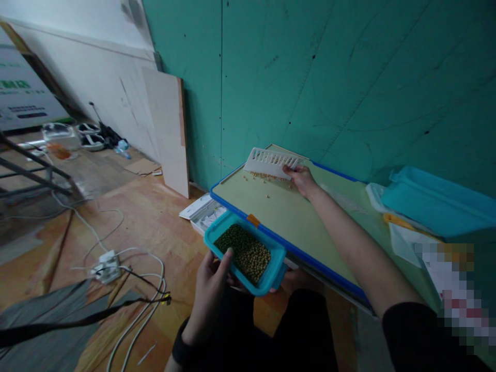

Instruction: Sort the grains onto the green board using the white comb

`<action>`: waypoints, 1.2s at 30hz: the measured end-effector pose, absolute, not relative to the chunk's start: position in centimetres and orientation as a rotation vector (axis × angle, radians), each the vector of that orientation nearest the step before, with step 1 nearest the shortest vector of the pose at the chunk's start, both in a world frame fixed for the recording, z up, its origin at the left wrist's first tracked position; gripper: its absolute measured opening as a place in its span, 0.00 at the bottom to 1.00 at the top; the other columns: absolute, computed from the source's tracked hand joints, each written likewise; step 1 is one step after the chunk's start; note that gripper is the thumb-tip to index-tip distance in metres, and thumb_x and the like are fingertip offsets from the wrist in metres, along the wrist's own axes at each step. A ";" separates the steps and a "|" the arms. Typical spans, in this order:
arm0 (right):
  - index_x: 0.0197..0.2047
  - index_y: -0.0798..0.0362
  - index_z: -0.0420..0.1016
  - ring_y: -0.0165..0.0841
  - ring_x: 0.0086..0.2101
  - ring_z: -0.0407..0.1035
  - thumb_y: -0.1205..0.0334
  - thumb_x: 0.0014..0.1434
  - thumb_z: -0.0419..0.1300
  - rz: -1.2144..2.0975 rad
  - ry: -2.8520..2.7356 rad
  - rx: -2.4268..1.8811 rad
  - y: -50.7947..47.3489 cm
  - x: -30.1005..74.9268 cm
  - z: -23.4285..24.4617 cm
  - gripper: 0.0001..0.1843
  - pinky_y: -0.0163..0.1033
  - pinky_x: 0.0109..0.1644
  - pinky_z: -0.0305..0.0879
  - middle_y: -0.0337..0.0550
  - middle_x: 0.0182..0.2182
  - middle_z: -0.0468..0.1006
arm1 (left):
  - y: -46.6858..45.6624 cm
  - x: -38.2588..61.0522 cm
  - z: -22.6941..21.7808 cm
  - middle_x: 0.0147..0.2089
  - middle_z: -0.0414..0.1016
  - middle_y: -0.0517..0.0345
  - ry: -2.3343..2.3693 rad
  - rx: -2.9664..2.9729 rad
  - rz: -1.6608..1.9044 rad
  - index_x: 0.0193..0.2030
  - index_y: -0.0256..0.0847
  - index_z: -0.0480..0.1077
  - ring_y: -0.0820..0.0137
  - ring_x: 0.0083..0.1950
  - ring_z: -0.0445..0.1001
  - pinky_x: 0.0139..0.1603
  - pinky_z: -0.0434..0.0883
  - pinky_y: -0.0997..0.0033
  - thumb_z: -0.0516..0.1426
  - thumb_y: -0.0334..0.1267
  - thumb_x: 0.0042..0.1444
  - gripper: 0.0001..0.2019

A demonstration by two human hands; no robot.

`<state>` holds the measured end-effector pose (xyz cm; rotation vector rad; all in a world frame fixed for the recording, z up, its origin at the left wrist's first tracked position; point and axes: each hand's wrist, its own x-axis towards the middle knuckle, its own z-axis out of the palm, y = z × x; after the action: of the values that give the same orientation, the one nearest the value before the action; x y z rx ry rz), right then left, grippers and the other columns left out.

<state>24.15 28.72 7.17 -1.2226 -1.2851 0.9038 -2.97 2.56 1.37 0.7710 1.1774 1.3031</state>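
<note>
My left hand (211, 281) grips the near rim of a teal plastic container (273, 266) filled with small greenish-yellow beans (244, 251), held against the table's front edge. My right hand (301, 178) reaches to the far side of the table and holds a white slotted scraper (269, 163) standing on its long edge. A row of loose beans (261, 177) lies on the table just in front of the scraper. The table (290, 217) has a pale green top and a blue border.
A teal lid or box (434, 201) and papers (411, 240) lie at the table's right. A green wall stands close behind. On the wooden floor at left are a power strip with white cables (106, 263), a leaning board (170, 134) and a white tray (203, 213).
</note>
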 end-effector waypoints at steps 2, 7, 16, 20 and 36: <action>0.36 0.54 0.80 0.41 0.42 0.77 0.38 0.37 0.75 0.896 -1.274 -1.247 28.0 24.0 7.2 0.31 0.46 0.48 0.73 0.45 0.35 0.84 | 2.5 -3.0 1.2 0.18 0.72 0.66 1.173 0.764 1.310 0.40 0.40 0.69 0.70 0.15 0.72 0.17 0.72 0.73 0.67 0.59 0.50 0.25; 0.34 0.53 0.80 0.40 0.38 0.77 0.35 0.31 0.75 0.925 -1.241 -1.277 26.2 23.7 7.4 0.34 0.43 0.43 0.72 0.44 0.33 0.83 | 2.3 -2.7 1.0 0.18 0.71 0.66 1.178 0.761 1.321 0.39 0.41 0.68 0.69 0.14 0.71 0.15 0.70 0.73 0.67 0.61 0.48 0.26; 0.32 0.55 0.81 0.41 0.37 0.77 0.34 0.23 0.77 0.938 -1.199 -1.245 23.5 23.4 8.0 0.39 0.45 0.44 0.71 0.44 0.30 0.84 | 2.2 -2.1 -0.3 0.18 0.70 0.67 1.121 0.797 1.351 0.42 0.40 0.67 0.68 0.16 0.73 0.16 0.71 0.74 0.65 0.61 0.52 0.26; 0.29 0.54 0.80 0.41 0.36 0.77 0.34 0.22 0.77 0.949 -1.189 -1.238 22.4 23.5 8.0 0.36 0.44 0.44 0.70 0.43 0.28 0.83 | 2.0 -1.7 -0.2 0.18 0.70 0.67 1.109 0.802 1.382 0.41 0.40 0.67 0.69 0.15 0.72 0.16 0.70 0.74 0.65 0.61 0.52 0.26; 0.29 0.52 0.76 0.39 0.35 0.76 0.35 0.25 0.76 0.905 -1.063 -1.200 19.2 23.6 8.4 0.34 0.43 0.43 0.72 0.39 0.27 0.81 | 1.9 -1.2 -0.6 0.17 0.68 0.69 1.150 0.814 1.395 0.39 0.40 0.67 0.72 0.13 0.69 0.14 0.67 0.76 0.67 0.61 0.47 0.27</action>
<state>23.56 19.23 8.38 -1.2003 -1.0625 0.9048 -1.18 1.91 -0.59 0.8144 1.1502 1.3951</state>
